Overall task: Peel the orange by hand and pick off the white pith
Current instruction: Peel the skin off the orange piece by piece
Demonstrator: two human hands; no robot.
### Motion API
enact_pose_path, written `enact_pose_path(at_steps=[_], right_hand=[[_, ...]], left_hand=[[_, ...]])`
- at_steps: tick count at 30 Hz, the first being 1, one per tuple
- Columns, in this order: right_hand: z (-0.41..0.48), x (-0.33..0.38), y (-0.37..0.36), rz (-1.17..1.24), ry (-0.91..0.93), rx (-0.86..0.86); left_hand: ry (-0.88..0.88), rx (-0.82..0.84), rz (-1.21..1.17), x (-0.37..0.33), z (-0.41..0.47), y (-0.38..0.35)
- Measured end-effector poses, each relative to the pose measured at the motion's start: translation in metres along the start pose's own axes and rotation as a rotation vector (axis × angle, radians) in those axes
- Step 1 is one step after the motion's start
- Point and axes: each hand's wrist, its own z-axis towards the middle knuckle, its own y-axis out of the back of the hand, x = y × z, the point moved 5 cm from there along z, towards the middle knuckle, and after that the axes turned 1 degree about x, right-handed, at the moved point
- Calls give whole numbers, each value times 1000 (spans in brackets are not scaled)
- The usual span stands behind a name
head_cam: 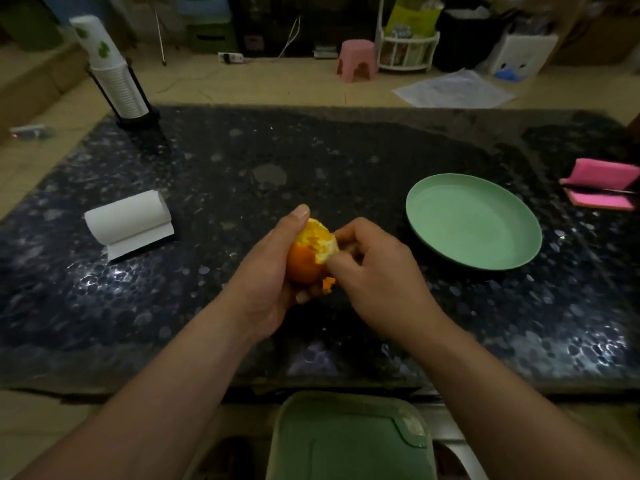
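1. The person's left hand [273,268] grips the orange [306,261] from the left. Its thumb lies up over the top of the fruit, and a fingertip shows beneath it.
2. The orange is held above the middle of the near half of the dark, pebble-patterned table [311,150], not resting on it. Its upper part is stripped to pale, pith-flecked flesh, while the lower part keeps its smooth orange skin.
3. The right hand [377,271] closes on the fruit from the right. Its thumb is pressed at the ragged edge where skin meets bare flesh, and its fingers are curled against the far side.
4. A small scrap of peel [328,284] shows just under the orange, between the two hands (whether it is attached or loose cannot be told).
5. A pale green plate [474,220] lies on the table to the right of the hands, near them but apart.
6. A white paper roll [130,216] lies on its side to the left, with its free end spread flat on the table.
7. A stack of paper cups [110,74] stands in a dark wire holder at the far left corner.
8. Two pink pads [602,183] sit at the right edge, with a thin dark object between them.
9. A green bin lid [346,441] sits below the near table edge.
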Motion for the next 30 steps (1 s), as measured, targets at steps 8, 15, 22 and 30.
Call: enact_pose_path(at_steps=[8, 15, 22, 30], right_hand=[[1, -3, -8, 216, -24, 112], [-2, -3, -10, 177, -86, 184], [0, -4, -4, 96, -109, 209], [-2, -5, -5, 44, -89, 165]], left_hand=[[37, 25, -109, -3, 3, 8], [14, 35, -15, -1, 3, 6], [-18, 35, 36, 7, 6, 2], [-58, 2, 51, 10, 6, 0]])
